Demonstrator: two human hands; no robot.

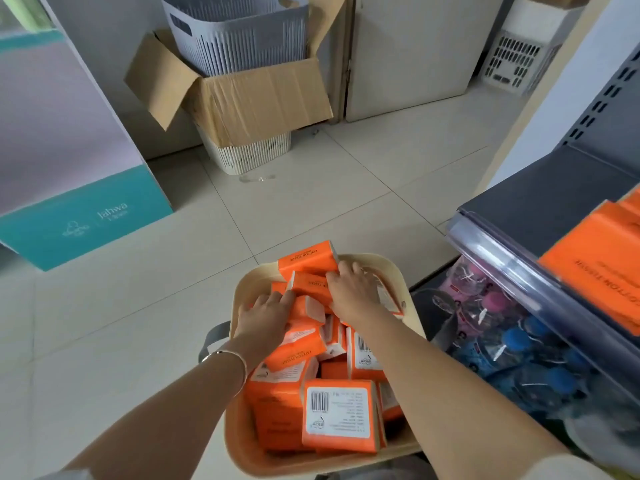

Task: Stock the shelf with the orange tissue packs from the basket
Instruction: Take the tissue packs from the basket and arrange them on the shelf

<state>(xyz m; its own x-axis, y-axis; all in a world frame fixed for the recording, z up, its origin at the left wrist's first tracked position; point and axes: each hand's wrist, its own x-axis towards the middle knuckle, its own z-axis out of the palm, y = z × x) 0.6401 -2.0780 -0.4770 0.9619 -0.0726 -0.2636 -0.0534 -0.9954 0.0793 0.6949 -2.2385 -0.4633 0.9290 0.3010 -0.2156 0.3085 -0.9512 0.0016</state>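
Fingers (341, 271) of both hands spread over the orange tissue packs (304, 263) in the basket (391, 268), left hand (265, 315) and right hand (349, 289) bracketing several packs, probably to lift a batch toward the shelf (540, 199).

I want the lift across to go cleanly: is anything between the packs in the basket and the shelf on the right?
Nothing visible blocks it. Both the left hand and right hand rest on orange tissue packs in the basket; the shelf is adjacent.

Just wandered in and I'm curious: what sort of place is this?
Probably a small shop or its stockroom: a metal retail shelf with orange tissue packs, bagged goods below, and an opened cardboard box on the tiled floor.
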